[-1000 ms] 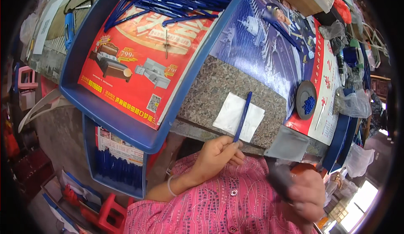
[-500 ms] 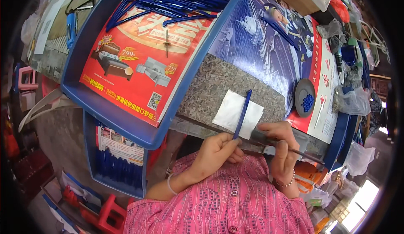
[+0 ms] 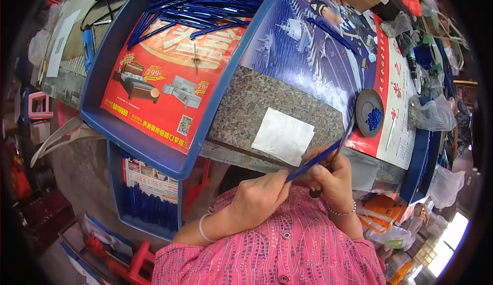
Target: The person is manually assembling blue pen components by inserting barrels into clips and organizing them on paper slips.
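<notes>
My left hand [image 3: 259,195] is closed around the near end of a slender blue stick [image 3: 322,155], which slants up to the right. My right hand [image 3: 334,180] grips a slim tool with a dark handle and a thin metal shaft [image 3: 345,137]. The shaft crosses the stick near its far end; I cannot tell if they touch. Some right fingers blur behind the stick. Just beyond my hands, a folded white paper [image 3: 283,135] lies on the speckled stone top [image 3: 246,100]. To the right sits a round dark dish [image 3: 363,127] with small blue beads [image 3: 374,119].
A large blue tray [image 3: 222,95], lined with a red flyer, holds a heap of blue sticks [image 3: 205,5]. Below it, a second blue tray [image 3: 179,208] has more. Loose sticks [image 3: 333,34] lie on a poster [image 3: 318,74]. Plastic bags [image 3: 436,113] crowd the right side.
My right hand has turned the tool from pointing right to pointing up and brought it against or beside the stick. The stick has tilted from nearly upright toward the right.
</notes>
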The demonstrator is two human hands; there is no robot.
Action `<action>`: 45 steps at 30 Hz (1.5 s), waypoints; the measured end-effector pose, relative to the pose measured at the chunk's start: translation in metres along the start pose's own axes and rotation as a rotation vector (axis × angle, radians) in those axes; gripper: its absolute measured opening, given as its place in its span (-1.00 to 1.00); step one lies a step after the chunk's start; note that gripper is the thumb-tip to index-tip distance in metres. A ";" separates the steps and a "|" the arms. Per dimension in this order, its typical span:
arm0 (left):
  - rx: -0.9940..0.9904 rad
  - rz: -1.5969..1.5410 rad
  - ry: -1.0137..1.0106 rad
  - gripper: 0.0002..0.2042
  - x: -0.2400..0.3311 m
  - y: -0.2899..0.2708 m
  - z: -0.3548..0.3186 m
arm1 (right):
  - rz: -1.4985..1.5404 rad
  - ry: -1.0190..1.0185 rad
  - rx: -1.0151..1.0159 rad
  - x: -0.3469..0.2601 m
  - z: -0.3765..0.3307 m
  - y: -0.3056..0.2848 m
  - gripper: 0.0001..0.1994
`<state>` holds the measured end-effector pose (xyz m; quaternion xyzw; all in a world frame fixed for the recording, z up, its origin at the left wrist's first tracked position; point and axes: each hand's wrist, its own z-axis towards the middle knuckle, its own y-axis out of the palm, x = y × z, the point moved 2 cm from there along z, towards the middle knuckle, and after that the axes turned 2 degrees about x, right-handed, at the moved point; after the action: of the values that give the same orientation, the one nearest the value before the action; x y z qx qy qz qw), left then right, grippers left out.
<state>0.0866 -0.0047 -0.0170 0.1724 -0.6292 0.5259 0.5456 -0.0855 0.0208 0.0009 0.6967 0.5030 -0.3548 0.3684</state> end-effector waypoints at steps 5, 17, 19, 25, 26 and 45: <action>0.002 -0.011 0.069 -0.85 0.008 -0.002 0.004 | 0.087 0.027 0.039 0.003 0.000 -0.003 -0.76; 0.010 0.048 0.131 -0.76 0.016 0.005 0.010 | 0.242 0.066 0.019 0.007 -0.001 -0.012 -0.85; -0.004 0.052 0.128 -0.76 0.016 0.006 0.011 | 0.189 0.077 0.054 0.006 0.000 -0.012 -0.80; -0.042 0.085 0.102 -0.80 0.021 0.007 0.014 | 0.206 0.099 0.069 0.003 0.000 -0.013 -0.85; -0.029 0.080 0.112 -0.79 0.020 0.007 0.014 | 0.209 0.096 0.070 0.003 0.000 -0.013 -0.85; 0.020 0.112 0.140 -0.84 0.023 0.017 0.012 | 0.113 -0.088 0.007 0.010 -0.012 -0.009 -0.86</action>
<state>0.0590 0.0002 -0.0035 0.1052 -0.5928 0.5728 0.5563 -0.0900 0.0379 -0.0030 0.7089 0.4451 -0.3654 0.4073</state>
